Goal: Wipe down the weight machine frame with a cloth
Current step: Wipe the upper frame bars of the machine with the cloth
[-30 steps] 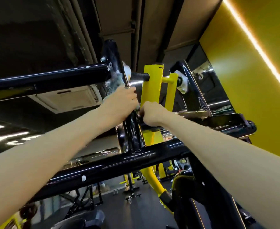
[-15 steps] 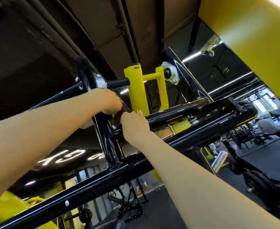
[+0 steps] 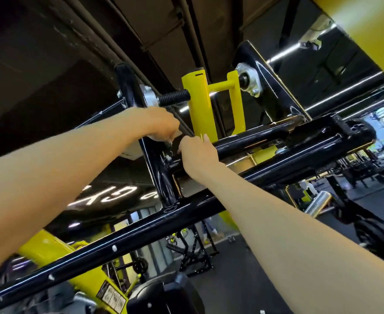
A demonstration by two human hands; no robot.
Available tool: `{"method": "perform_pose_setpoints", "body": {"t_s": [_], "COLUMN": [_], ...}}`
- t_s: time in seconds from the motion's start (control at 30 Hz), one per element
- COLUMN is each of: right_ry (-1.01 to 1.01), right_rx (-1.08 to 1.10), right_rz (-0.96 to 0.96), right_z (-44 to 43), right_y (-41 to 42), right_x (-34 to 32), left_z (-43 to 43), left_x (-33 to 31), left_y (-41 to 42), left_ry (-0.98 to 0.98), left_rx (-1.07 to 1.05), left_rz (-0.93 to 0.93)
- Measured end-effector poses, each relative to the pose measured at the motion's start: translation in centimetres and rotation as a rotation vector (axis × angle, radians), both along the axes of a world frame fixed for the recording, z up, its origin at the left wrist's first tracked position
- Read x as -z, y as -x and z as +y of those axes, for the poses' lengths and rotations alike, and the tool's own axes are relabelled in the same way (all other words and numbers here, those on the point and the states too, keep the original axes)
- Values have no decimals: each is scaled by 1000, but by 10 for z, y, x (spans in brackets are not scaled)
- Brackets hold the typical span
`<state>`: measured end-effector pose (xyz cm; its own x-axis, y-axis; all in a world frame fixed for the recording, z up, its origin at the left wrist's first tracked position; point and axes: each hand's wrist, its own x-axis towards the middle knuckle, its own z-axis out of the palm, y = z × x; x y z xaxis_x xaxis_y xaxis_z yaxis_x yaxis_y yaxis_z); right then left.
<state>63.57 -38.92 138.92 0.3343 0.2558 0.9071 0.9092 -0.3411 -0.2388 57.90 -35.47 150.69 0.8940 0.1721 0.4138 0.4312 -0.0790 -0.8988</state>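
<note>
Head view: your left hand (image 3: 161, 124) is closed on the cloth (image 3: 169, 140), of which only a frayed edge shows under your fingers, at the black frame (image 3: 158, 171). Your right hand (image 3: 196, 155), at its 4 o'clock, curls over the crossbar (image 3: 254, 138) below the yellow post (image 3: 199, 105).

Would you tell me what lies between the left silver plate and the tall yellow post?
A black ribbed shaft bridges them, above the left hand, in the head view.
</note>
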Motion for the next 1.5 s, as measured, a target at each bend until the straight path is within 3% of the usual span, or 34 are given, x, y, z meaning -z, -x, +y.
{"method": "perform_pose_setpoints", "body": {"t_s": [0.07,0.23,0.33,0.53,0.7,0.87,1.07,1.2,1.27,1.37,1.5], "right_ry": [15,43,54,103,66,34,46,261,333,249,-20], "right_rx": [-17,-25,-24,-5,-5,39,38,90,100,34,-143], "right_rz": [13,29,54,32,15,-1,46,159,216,244,236], "right_z": [-2,-2,0,3,7,9,10,5,-3,-10,4], "right_y": [1,2,2,1,-4,-3,5,18,29,49,83], "right_x": [2,2,1,-1,-1,-3,0,2,3,6,6], "left_z": [21,77,87,97,97,87,102,120,134,140,118], "left_x": [9,46,67,87,49,30,83,113,125,124,105], "left_y": [17,42,46,44,40,37,55,72,84,107,144], "left_ry": [-89,-38,-17,102,118,301,481,615,779,969,1240], "left_rx": [157,690,835,964,960,1024,1031,969,976,958,1020], "left_rz": [-24,-137,-259,-375,-466,-542,-430,-272,-190,-186,-331]}}
